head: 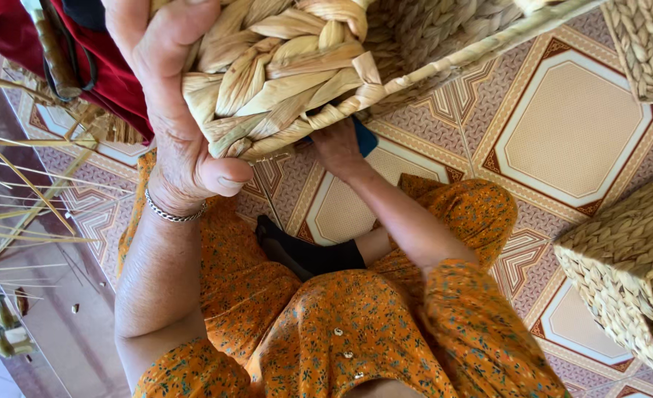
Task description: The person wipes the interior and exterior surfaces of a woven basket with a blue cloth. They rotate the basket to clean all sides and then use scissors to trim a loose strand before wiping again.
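A patterned tile floor [569,125] spreads beneath everything. Raised close to the camera over the orange-clad lap is a woven basket [297,66], its thick braids of pale, dry straw-coloured leaf coiling into a rounded corner. The left hand [171,125], a silver bracelet [173,215] at its wrist, clasps that corner with thumb curled under. The right hand [339,147] touches the basket's underside; whether its fingers are open or closed cannot be seen

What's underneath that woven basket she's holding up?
Under the woven basket the right hand reaches up beside something blue, mostly covered. Below lies patterned tiled floor. The left hand grips the rim; its fingers are hidden.
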{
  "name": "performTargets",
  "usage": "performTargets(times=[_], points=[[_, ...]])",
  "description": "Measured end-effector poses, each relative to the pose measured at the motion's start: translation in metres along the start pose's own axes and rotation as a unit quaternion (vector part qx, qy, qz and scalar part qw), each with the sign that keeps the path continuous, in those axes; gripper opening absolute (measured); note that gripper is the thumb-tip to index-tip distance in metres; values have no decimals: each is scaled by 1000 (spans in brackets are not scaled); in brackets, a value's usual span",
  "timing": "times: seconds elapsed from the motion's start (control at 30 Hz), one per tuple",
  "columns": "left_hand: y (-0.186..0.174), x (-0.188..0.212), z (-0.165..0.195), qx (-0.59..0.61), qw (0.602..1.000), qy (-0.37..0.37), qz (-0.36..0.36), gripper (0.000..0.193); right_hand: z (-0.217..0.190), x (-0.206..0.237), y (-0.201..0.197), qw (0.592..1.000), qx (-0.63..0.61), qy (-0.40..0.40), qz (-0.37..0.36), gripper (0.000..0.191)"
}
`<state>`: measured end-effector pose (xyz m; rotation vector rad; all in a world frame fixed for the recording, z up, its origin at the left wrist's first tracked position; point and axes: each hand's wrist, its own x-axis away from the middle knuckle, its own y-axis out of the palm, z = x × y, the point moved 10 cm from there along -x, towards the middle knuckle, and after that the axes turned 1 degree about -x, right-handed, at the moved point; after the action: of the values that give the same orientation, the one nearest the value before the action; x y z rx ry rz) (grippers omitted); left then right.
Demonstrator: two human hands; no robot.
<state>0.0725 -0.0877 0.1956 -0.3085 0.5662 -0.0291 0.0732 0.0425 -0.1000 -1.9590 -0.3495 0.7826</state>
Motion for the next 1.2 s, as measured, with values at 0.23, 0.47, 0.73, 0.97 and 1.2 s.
performTargets(times=[0.23,0.47,0.73,0.97,1.2], points=[[2,-7,2,-48,998,32,-15,102,84,13,-55,997,38,52,-43,42],[5,-21,14,-83,992,89,-21,97,122,-50,-78,966,-131,195,108,41],[5,-15,12,-75,995,71,-4,95,41,-84,-11,978,-155,137,28,39],[3,-17,12,-100,993,70,2,89,32,-29,-21,974,-201,71,-82,38],[7,5,3,-69,994,27,83,90,137,81,-99,791,-437,416,-103,39]])
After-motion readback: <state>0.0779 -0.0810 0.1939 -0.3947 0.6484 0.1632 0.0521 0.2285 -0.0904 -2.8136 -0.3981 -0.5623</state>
